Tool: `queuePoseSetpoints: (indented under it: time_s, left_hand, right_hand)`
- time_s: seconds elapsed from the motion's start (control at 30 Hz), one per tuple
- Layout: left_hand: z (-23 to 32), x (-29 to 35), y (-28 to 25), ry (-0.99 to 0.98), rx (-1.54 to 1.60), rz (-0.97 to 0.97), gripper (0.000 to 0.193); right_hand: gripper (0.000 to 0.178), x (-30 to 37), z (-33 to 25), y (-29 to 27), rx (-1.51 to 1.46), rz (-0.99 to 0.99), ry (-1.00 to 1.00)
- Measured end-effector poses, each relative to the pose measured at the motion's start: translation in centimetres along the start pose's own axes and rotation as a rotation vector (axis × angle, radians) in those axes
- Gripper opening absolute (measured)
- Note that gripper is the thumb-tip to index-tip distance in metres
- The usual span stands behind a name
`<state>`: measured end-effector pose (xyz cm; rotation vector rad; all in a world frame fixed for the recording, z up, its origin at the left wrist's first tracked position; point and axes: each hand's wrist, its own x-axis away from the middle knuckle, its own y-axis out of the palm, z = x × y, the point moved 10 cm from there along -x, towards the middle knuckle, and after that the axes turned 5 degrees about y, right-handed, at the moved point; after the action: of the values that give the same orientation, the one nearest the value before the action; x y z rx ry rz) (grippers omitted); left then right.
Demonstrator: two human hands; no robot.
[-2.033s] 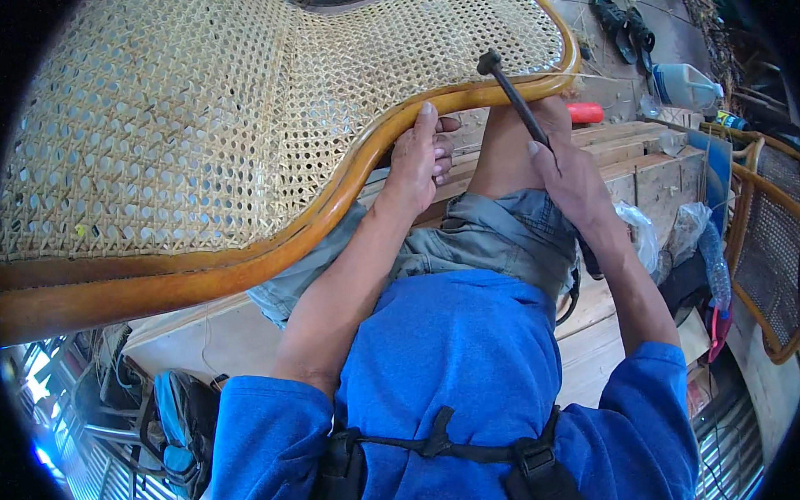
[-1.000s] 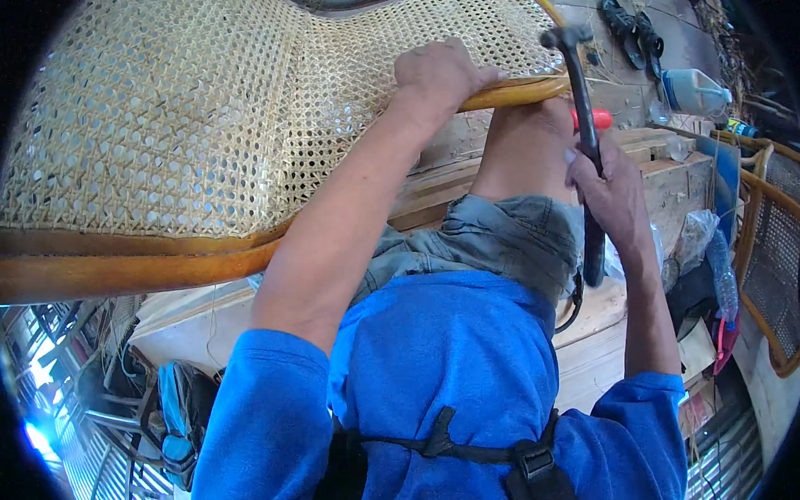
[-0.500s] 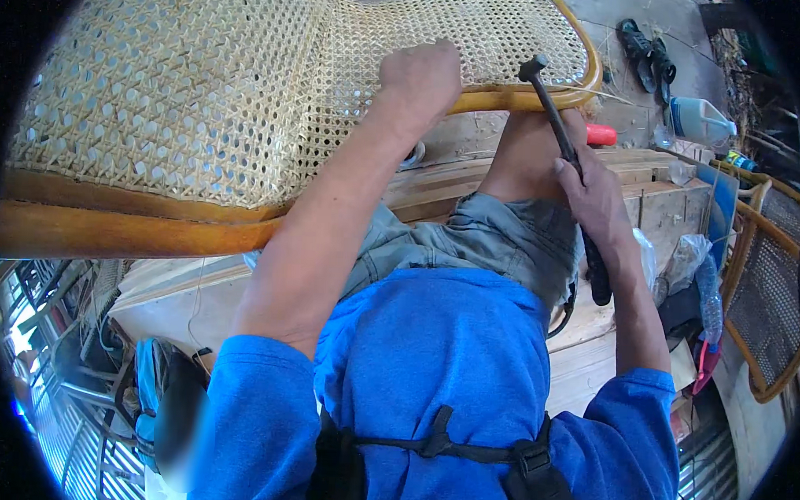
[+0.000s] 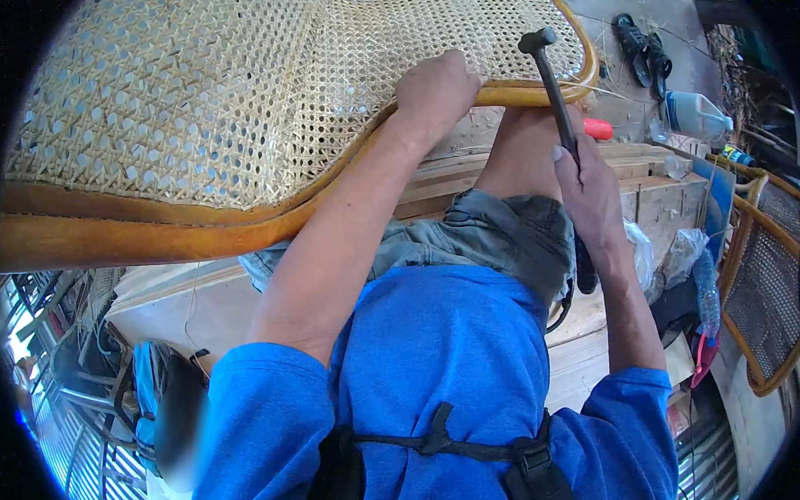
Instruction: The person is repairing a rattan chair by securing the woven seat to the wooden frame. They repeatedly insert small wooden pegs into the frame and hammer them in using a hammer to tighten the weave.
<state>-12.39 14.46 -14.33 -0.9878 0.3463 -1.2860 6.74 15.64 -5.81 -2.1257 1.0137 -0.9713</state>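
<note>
A chair with a woven cane seat and back [image 4: 185, 93] lies across the upper left, edged by a curved, glossy wooden frame [image 4: 511, 96]. My left hand [image 4: 438, 97] is closed at the inner edge of that frame, over the cane. Its fingertips are turned away, so I cannot make out what they pinch. In my right hand [image 4: 590, 190] is a hammer [image 4: 555, 101], gripped around its dark handle. The hammer head points up and stands over the right end of the cane panel. A thin loose strand of cane [image 4: 612, 93] sticks out past the frame's right corner.
Wooden planks [image 4: 437, 185] lie beneath my legs. To the right are a red cylindrical object [image 4: 598, 129], a whitish plastic jug [image 4: 695, 115], black sandals [image 4: 643, 51], clear plastic bags [image 4: 684, 255] and another cane-panelled frame [image 4: 769, 280]. A dark-and-blue bag [image 4: 170, 401] sits at lower left.
My left hand has shifted right along the chair's frame. The hammer has moved slightly with my right hand, its head a little higher. The chair's frame shows more beside my left forearm.
</note>
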Motion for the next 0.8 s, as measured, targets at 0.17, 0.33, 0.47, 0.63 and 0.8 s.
queuePoseSetpoints:
  time_s: [0.17, 0.33, 0.47, 0.63, 0.8]
  left_hand:
    - [0.0, 0.2, -0.2, 0.018, 0.06, 0.092, 0.028]
    - [-0.7, 0.5, -0.4, -0.022, 0.026, 0.101, 0.026]
    - [-0.6, 0.1, 0.0, -0.008, 0.065, 0.095, 0.026]
    - [-0.8, 0.4, -0.1, -0.038, 0.067, 0.08, 0.026]
    - [-0.9, 0.3, 0.0, -0.021, 0.046, 0.099, 0.025]
  right_hand:
    - [0.033, -0.8, 3.0, 1.2, 0.136, -0.08, 0.035]
    - [0.033, -0.2, 0.1, -0.2, -0.003, 0.06, -0.03]
    - [0.033, -1.0, 2.7, 1.3, 0.185, -0.084, 0.042]
    - [0.034, -0.6, 0.1, -0.2, -0.06, 0.073, -0.073]
    - [0.035, -1.2, 2.6, 1.6, 0.111, -0.114, 0.129]
